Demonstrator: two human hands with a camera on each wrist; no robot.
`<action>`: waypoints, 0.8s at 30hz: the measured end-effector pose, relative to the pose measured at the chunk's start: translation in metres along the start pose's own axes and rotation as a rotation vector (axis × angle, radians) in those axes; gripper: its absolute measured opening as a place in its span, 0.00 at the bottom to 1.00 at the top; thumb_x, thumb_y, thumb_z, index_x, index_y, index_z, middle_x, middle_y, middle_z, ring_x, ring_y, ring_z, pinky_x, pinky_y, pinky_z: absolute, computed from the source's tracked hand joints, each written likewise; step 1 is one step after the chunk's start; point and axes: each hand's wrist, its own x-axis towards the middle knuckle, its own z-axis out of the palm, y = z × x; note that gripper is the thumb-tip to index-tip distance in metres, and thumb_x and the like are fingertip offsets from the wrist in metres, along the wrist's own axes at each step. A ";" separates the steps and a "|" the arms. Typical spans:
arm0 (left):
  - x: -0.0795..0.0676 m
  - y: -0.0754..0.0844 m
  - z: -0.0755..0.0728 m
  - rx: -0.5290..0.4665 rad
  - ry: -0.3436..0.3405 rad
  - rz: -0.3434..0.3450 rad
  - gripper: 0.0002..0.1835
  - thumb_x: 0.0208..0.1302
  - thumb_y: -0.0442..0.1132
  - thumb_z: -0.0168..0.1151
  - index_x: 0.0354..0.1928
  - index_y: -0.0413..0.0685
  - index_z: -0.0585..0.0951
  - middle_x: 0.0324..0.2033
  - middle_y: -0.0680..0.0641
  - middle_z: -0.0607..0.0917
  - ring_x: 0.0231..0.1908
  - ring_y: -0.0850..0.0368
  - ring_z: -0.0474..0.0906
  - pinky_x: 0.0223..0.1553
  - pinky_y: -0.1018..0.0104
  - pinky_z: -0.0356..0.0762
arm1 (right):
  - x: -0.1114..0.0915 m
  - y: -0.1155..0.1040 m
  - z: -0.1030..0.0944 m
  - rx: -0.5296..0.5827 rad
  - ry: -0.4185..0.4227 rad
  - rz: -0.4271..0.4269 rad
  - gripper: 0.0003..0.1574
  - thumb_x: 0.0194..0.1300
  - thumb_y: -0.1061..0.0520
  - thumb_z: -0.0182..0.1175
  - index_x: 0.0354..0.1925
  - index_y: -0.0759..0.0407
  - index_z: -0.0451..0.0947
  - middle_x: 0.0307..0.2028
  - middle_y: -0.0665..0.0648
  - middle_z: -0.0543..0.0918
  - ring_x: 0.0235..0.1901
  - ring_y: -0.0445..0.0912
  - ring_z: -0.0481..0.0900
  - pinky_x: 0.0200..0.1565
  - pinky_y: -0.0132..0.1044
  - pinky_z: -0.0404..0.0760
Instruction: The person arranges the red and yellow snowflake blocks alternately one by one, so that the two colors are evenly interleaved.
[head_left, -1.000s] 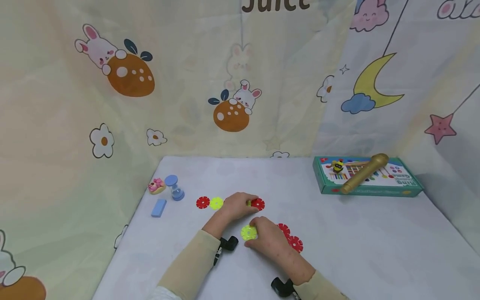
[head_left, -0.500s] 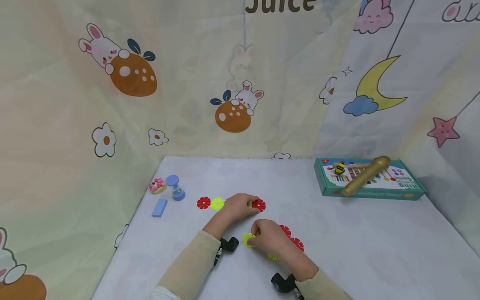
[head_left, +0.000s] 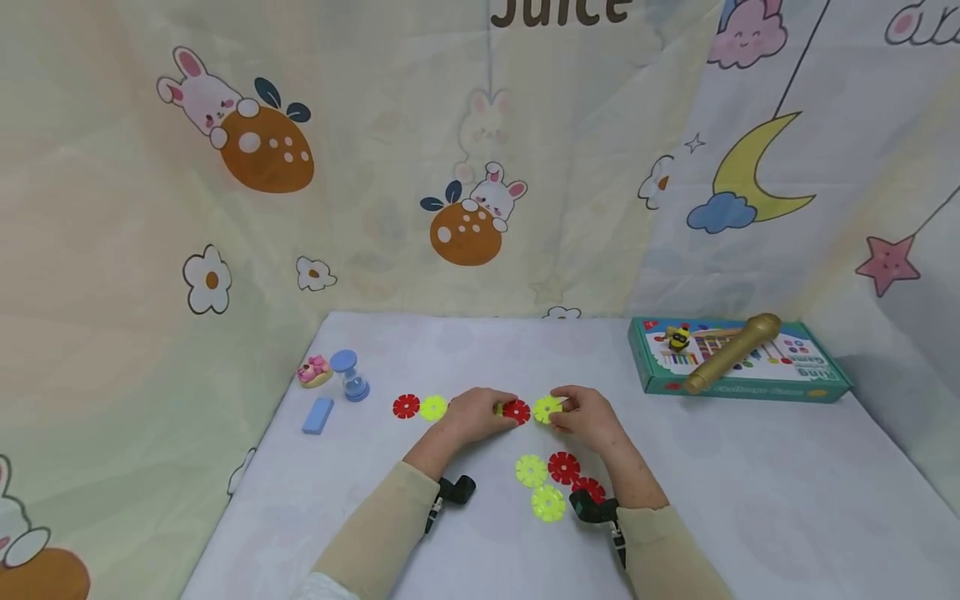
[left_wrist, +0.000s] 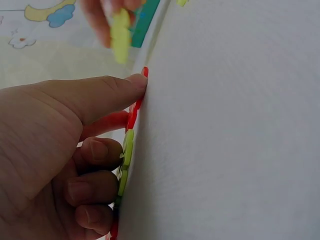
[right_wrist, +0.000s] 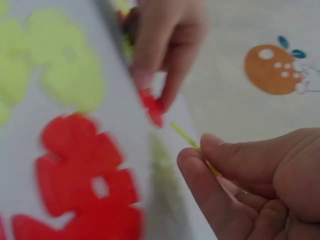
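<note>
A row of notched plastic discs lies on the white table, starting with a red disc (head_left: 406, 406) and a yellow disc (head_left: 433, 407). My left hand (head_left: 474, 414) covers part of this row and pinches the red disc (head_left: 517, 412) at its right end between thumb and index finger. Just right of that, my right hand (head_left: 594, 423) pinches a yellow-green disc (head_left: 546, 408) by its edge. In the right wrist view this yellow-green disc (right_wrist: 182, 133) is seen edge-on, apart from the red one. Loose yellow discs (head_left: 531, 471) and red discs (head_left: 564, 467) lie nearer to me.
At the left are a blue sand timer (head_left: 350, 377), a pink figure (head_left: 314, 372) and a blue block (head_left: 318, 416). A green box (head_left: 810, 354) stands at the back right, bearing a gold microphone (head_left: 731, 354) and a small bee figure (head_left: 678, 337). A printed cloth hangs behind.
My right hand has moved from the loose discs up and away to the right end of the row, carrying the yellow-green disc. My left hand stays on the red disc.
</note>
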 end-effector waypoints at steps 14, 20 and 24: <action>0.003 0.008 0.000 0.067 -0.016 0.021 0.30 0.57 0.57 0.65 0.62 0.61 0.75 0.53 0.55 0.79 0.50 0.57 0.73 0.47 0.60 0.74 | 0.015 0.025 0.005 -0.256 0.089 -0.038 0.26 0.54 0.56 0.70 0.51 0.59 0.78 0.43 0.57 0.76 0.42 0.51 0.72 0.45 0.44 0.78; 0.010 0.022 0.002 0.030 -0.019 0.063 0.30 0.56 0.54 0.67 0.61 0.57 0.75 0.53 0.54 0.79 0.48 0.59 0.73 0.46 0.62 0.74 | 0.015 0.024 0.007 -0.234 0.098 -0.032 0.26 0.53 0.56 0.71 0.51 0.59 0.79 0.41 0.56 0.75 0.41 0.50 0.71 0.44 0.42 0.78; 0.017 0.031 0.009 0.004 -0.020 0.087 0.29 0.55 0.54 0.68 0.59 0.57 0.78 0.49 0.54 0.81 0.46 0.59 0.74 0.42 0.65 0.75 | 0.017 0.027 0.009 -0.228 0.106 -0.025 0.25 0.52 0.56 0.71 0.50 0.58 0.79 0.41 0.56 0.75 0.41 0.50 0.71 0.43 0.41 0.78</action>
